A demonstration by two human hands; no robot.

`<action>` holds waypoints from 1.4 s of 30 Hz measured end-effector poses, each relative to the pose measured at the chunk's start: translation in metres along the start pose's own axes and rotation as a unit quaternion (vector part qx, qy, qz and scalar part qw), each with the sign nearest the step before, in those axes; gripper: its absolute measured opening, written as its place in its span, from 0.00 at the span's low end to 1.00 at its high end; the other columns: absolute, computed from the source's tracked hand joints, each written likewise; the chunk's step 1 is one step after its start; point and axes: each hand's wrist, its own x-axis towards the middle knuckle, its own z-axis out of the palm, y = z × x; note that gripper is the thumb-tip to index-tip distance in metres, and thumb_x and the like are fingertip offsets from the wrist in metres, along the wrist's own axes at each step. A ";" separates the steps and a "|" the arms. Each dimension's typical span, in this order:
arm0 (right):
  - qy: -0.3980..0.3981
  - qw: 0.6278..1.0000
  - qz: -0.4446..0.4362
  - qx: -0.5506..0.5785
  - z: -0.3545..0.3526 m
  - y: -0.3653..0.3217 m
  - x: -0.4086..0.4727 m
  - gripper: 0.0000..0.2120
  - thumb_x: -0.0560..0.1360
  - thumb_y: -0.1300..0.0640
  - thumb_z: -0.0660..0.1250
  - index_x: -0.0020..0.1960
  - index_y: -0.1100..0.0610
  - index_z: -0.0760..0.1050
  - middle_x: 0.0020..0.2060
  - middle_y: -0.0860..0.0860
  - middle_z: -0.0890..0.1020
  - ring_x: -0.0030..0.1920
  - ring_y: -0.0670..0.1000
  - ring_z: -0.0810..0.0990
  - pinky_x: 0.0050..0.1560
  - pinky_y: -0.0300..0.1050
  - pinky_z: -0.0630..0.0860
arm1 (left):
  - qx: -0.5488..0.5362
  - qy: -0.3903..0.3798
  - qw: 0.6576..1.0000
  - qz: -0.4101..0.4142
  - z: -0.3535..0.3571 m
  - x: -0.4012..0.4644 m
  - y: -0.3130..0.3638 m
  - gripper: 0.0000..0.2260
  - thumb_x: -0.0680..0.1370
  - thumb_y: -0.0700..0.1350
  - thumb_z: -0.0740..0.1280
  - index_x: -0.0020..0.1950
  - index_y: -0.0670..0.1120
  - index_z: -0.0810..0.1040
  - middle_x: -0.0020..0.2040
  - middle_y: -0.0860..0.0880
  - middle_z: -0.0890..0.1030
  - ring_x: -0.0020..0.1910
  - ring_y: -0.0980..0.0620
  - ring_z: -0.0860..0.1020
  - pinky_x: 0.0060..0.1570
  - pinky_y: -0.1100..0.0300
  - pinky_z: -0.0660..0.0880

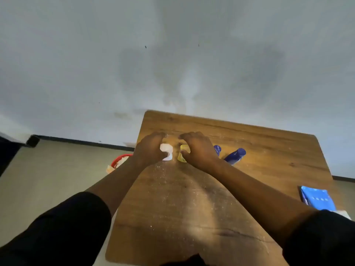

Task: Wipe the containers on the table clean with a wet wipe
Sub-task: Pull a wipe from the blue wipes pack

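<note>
A row of containers stands across the middle of the wooden table (211, 208). My left hand (149, 148) curls around a white container (167, 153), fingers over its top. My right hand (197, 148) curls around a yellow container (182, 155) beside it. Whether either hand grips firmly is unclear from the blur. To the right stand a small blue container (217, 149), partly hidden by my right hand, and a taller blue bottle (235, 155). A blue wet-wipe pack (317, 197) lies at the table's right edge.
White dust or crumbs speckle the tabletop between my arms. On the floor left of the table sits a red bowl (120, 160) with white contents. A pale wall rises behind the table, with a dark baseboard along the floor.
</note>
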 end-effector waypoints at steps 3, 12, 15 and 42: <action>0.001 1.000 0.012 0.005 0.008 0.001 0.006 0.23 0.79 0.53 0.71 0.73 0.50 0.75 0.70 0.50 0.80 0.72 0.56 0.74 0.70 0.55 0.71 | 0.003 0.024 1.000 0.010 0.008 0.003 -0.008 0.27 0.71 0.47 0.80 0.68 0.46 0.78 0.68 0.47 0.80 0.63 0.44 0.80 0.60 0.51 0.77; 0.026 0.999 -0.022 0.001 0.021 -0.012 0.023 0.20 0.77 0.54 0.74 0.68 0.53 0.79 0.64 0.51 0.84 0.68 0.56 0.77 0.69 0.54 0.71 | -0.029 0.058 0.998 -0.010 0.011 -0.004 -0.020 0.17 0.73 0.46 0.79 0.60 0.46 0.84 0.58 0.46 0.86 0.54 0.45 0.84 0.60 0.50 0.79; 0.028 0.998 -0.048 0.022 0.021 -0.020 0.017 0.21 0.77 0.55 0.74 0.69 0.54 0.79 0.65 0.52 0.83 0.68 0.56 0.77 0.68 0.54 0.73 | -0.044 0.063 0.997 -0.002 0.005 -0.015 -0.019 0.17 0.73 0.47 0.80 0.60 0.46 0.85 0.57 0.46 0.86 0.52 0.46 0.84 0.59 0.51 0.79; 0.046 0.962 0.133 0.235 0.080 0.068 -0.170 0.13 0.73 0.60 0.76 0.57 0.53 0.84 0.48 0.48 0.88 0.47 0.47 0.85 0.49 0.49 0.82 | -0.168 -0.048 0.982 0.065 0.107 -0.117 0.089 0.15 0.72 0.46 0.78 0.59 0.50 0.85 0.54 0.54 0.86 0.50 0.58 0.83 0.51 0.57 0.82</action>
